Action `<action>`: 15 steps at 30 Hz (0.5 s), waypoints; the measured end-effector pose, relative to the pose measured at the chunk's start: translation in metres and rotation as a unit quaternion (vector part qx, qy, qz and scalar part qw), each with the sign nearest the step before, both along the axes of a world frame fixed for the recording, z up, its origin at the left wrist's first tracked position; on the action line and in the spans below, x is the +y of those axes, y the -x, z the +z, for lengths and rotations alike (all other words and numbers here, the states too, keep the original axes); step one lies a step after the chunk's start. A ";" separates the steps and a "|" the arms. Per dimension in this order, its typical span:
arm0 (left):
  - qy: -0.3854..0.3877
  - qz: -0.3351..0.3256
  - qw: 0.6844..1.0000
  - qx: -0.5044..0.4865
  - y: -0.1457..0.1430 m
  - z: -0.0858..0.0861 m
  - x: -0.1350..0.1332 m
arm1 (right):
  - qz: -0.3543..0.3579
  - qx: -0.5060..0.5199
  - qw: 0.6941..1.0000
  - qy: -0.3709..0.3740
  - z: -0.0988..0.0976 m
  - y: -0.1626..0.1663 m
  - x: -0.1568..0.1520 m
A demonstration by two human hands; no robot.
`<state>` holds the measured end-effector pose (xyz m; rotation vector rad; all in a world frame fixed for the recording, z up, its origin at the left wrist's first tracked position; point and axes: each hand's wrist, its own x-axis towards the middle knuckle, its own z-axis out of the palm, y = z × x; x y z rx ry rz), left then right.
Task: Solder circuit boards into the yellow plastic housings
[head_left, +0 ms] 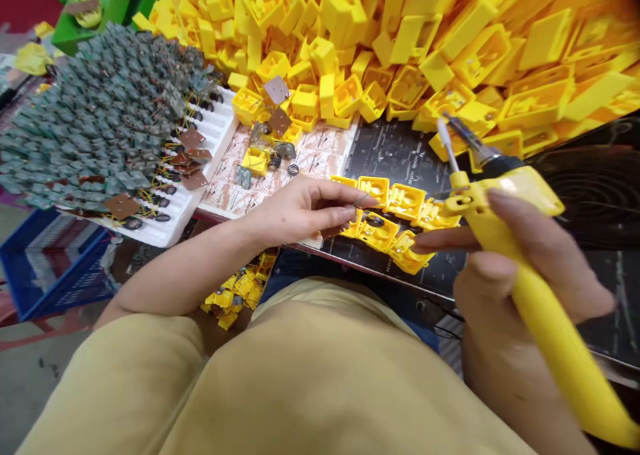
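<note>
My right hand is wrapped round the yellow handle of a soldering gun. The gun's metal tip and a pale nozzle beside it point up and away, and its index finger rests on top. My left hand has thumb and forefinger pinched on what looks like a thin wire, above small yellow plastic housings. These housings stand open side up in two short rows on the dark bench top, between my hands. A small black wheel shows in one. Part of the near row is hidden by my left fingers.
A large heap of yellow housings fills the back. At left, a white foam tray carries many circuit boards with wires and wheels. Loose parts lie on the patterned board. A blue basket stands low left.
</note>
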<state>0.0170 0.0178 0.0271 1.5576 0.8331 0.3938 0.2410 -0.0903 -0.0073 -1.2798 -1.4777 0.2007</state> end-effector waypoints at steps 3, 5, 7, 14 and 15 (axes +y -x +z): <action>0.025 0.006 0.999 -0.035 -0.009 -0.006 -0.008 | 0.042 0.042 0.998 -0.028 -0.002 0.011 0.008; 0.030 0.007 0.998 -0.053 -0.013 -0.012 -0.013 | 0.075 0.049 0.996 -0.003 -0.004 0.014 0.013; 0.009 0.012 0.998 -0.063 -0.015 -0.016 -0.016 | 0.087 0.042 0.995 -0.004 -0.004 0.019 0.016; -0.303 -0.004 0.950 0.081 0.012 0.008 -0.004 | 0.079 -0.016 0.995 -0.051 0.003 0.026 0.020; -0.357 -0.019 0.925 0.130 0.016 0.010 0.000 | 0.071 -0.011 0.997 -0.041 0.003 0.019 0.017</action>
